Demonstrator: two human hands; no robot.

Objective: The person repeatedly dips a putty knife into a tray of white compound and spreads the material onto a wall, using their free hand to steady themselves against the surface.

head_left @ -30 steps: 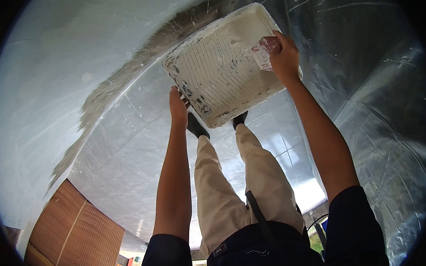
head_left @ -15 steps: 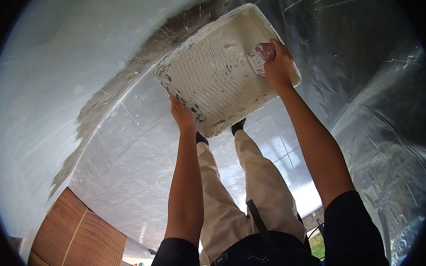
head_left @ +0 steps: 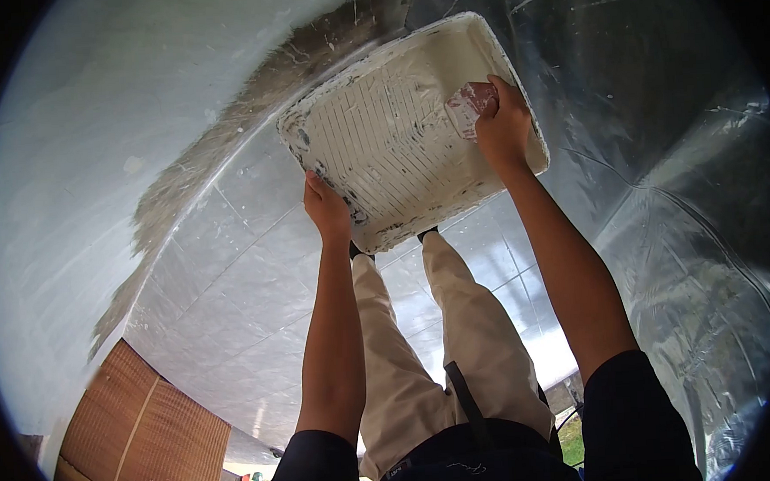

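Observation:
A paint tray (head_left: 379, 132), coated in off-white paint with a ribbed slope and dark specks along its edges, is held out in front of me above the floor. My left hand (head_left: 326, 207) grips its near left edge, thumb on the rim, the other fingers hidden beneath. My right hand (head_left: 506, 128) is closed around a wide reddish-brown paintbrush (head_left: 467, 108), smeared with white paint, over the deep end of the tray. That hand overlaps the tray's right rim in this view.
At left rises a pale wall (head_left: 92, 143) with a rough grey unpainted strip (head_left: 198, 163) along its base. Shiny sheeting (head_left: 659, 156) hangs at right. Silvery sheeting (head_left: 239, 283) covers the floor where my feet stand. A brown ribbed panel (head_left: 142, 427) is at lower left.
The tray has shifted slightly down and to the right, both hands with it. My grip on the tray and on the paintbrush looks the same.

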